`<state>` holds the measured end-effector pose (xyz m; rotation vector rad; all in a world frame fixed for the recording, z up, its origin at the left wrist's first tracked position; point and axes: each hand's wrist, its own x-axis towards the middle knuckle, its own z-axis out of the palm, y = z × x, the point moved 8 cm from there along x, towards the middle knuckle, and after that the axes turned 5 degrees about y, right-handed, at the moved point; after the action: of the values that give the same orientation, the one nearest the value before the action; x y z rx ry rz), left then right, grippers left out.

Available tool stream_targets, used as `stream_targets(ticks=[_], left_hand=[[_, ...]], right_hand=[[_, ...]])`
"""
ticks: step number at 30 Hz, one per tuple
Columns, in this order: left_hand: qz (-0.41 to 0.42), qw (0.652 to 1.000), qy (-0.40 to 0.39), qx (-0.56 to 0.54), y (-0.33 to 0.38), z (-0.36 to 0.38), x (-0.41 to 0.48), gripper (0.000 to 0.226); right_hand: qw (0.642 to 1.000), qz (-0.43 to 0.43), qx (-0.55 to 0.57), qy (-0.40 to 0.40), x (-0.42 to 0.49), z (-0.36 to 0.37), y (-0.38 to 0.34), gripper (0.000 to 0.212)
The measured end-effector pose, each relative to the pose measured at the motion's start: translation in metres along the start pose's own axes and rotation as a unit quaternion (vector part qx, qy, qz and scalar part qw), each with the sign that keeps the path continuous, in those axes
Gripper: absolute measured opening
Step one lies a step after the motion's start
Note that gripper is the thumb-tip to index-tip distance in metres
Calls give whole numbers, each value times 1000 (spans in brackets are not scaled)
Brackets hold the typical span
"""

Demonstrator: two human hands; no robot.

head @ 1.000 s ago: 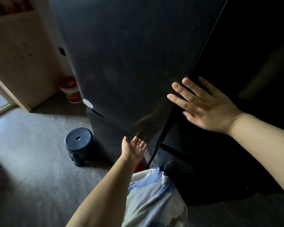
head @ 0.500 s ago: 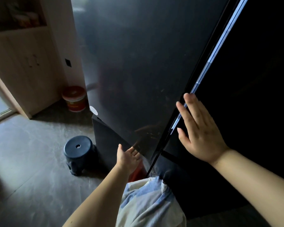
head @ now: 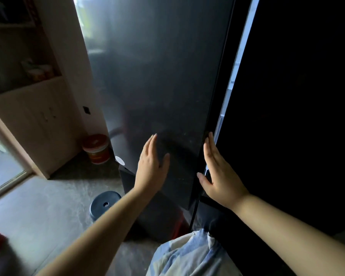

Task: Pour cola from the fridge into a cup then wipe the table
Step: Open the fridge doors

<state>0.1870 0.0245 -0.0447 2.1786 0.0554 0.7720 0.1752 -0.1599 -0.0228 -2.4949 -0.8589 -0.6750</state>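
Standing right up against the fridge, just cracking it open. Left door (head: 157, 86) swinging out a touch, showing a thin bright seam (head: 234, 80) running tall and narrow from about 12 o'clock down toward 6, between it and the right door (head: 297, 116). Right hand (head: 217, 176) sitting at that seam, fingers (head: 208, 148) straight and pointing up to 12, fingertips hooking at the left door's free edge, thumb sticking out toward 9; flat and unclenched, not wrapping around anything. Left hand (head: 150, 168) hovering over or just brushing the same door's face, at 9 o'clock from the right one, also flat, fingers spread, gripping nothing. Cola not showing anywhere, presumably sitting behind the doors, so lying straight ahead past the seam. Guessing the coming pull turning on that vertical edge: right hand nearer to it, so peeling the door leftward toward 9. Blue stool (head: 105, 204) and orange tub (head: 97, 149) parked down at 8 and 9 on the floor, possibly in the swing path. No cup or desk in sight.
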Motion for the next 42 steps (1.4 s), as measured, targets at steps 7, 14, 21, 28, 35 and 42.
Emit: stream_targets(ticks=[7, 14, 21, 28, 35, 42], left_hand=[[545, 766, -14, 341, 171, -23, 25, 61], [541, 631, -39, 555, 162, -11, 24, 65], [547, 619, -17, 563, 158, -52, 3, 67], [553, 607, -13, 570, 113, -119, -24, 65], [523, 640, -17, 563, 75, -196, -46, 66], [495, 704, 11, 509, 74, -250, -66, 63]], right_hand=[[1000, 6, -12, -13, -1, -7, -6, 84], [1000, 19, -2, -16, -6, -7, -17, 85], [994, -53, -88, -23, -18, -16, -41, 87], [985, -152, -72, 45, -10, -30, -83, 87], [955, -268, -105, 77, 2, -9, -151, 90], [941, -323, -93, 41, 12, 25, -224, 70]])
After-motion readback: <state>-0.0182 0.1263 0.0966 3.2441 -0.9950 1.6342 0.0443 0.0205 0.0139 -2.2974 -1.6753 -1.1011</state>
